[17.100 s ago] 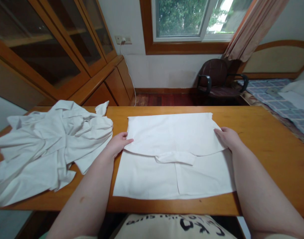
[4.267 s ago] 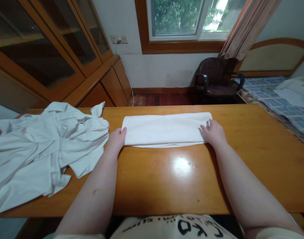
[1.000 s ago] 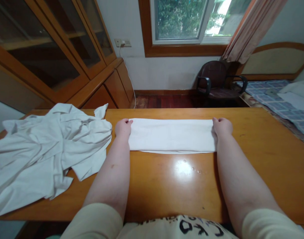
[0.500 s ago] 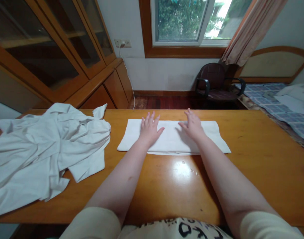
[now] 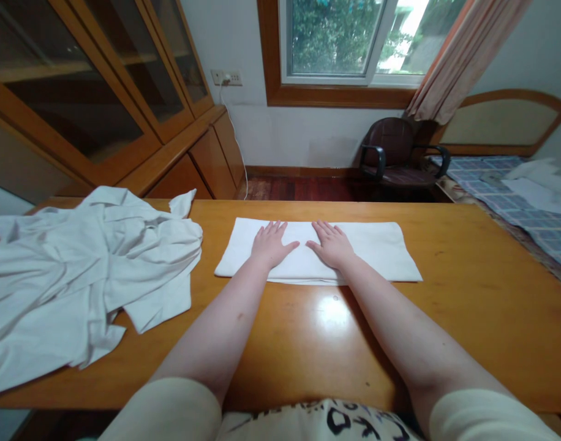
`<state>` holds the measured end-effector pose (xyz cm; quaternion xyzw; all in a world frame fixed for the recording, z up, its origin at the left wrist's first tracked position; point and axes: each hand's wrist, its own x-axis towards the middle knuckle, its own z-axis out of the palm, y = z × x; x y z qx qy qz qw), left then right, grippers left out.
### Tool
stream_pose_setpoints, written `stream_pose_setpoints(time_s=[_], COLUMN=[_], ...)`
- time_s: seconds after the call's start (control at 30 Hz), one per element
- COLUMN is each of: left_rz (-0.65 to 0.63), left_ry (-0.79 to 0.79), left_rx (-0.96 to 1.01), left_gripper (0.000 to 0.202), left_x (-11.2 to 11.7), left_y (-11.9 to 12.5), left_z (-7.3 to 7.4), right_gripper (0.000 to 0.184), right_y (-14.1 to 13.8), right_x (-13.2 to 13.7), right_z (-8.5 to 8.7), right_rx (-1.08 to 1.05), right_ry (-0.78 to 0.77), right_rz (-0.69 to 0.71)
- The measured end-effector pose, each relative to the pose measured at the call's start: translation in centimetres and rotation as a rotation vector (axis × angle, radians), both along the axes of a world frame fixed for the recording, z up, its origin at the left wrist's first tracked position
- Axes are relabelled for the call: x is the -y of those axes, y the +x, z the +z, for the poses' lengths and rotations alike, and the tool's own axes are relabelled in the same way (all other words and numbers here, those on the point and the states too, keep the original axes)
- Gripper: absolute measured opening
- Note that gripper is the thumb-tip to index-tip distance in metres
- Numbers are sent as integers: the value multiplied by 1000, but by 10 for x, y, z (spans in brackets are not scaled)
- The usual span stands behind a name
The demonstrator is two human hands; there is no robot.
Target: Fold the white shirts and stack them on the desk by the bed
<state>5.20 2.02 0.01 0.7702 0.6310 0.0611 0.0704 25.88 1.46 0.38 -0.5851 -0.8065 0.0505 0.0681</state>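
A cream shirt with dark lettering [image 5: 303, 422] is showing nearest, its wearer facing a glossy orange-brown wooden table [image 5: 482, 318]. A crumpled heap of white fabric [image 5: 78, 269] is sprawling left of the landmark, a long flat strip of folded white fabric [image 5: 381, 251], and not touching it. The strip is lying crosswise on the table, its near corners flaring outward, layers showing along its near edge. The left hand [image 5: 270, 245] is resting palm-down left of the strip's middle, fingers spread, clamping nothing; the right hand [image 5: 332, 246] is mirroring it right of middle, a gap between them. Risk, my guess: uneven pressure could be skewing the layers or creasing them; the slick tabletop could be letting the strip slide. Beyond the strip, a maroon chair with black armrests [image 5: 394, 147] is standing.
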Motion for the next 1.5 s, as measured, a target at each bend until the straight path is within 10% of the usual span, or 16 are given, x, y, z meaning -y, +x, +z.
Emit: stream_pose_setpoints(time_s=[0.37,0.63,0.87,1.2,1.33,1.5], left_rz=[154,198,206,196,190,189], left_ry=[-36,-20,-11,-4,-6,-13], left_rx=[-56,-82,-132,-88,-82,-84], left_gripper=[74,76,77,77,76,77], left_x=[-9,-7,-7,-7,-7,-6], left_y=[-73,-76,-75,-79,-81,-80], left_z=[-1,-2,-2,-4,-3,-4], right_gripper=[75,84,69,73,78,79], right_y=[100,141,109,-77,-56,40], right_x=[-5,-1,-2,28,31,22], right_z=[-9,-7,3,12,0,-6], right_rx=[71,82,72,-97,-35,63], right_ry=[-45,-65,77,-37,-52,-59], right_rz=[-290,-505,-470,77,38,-200])
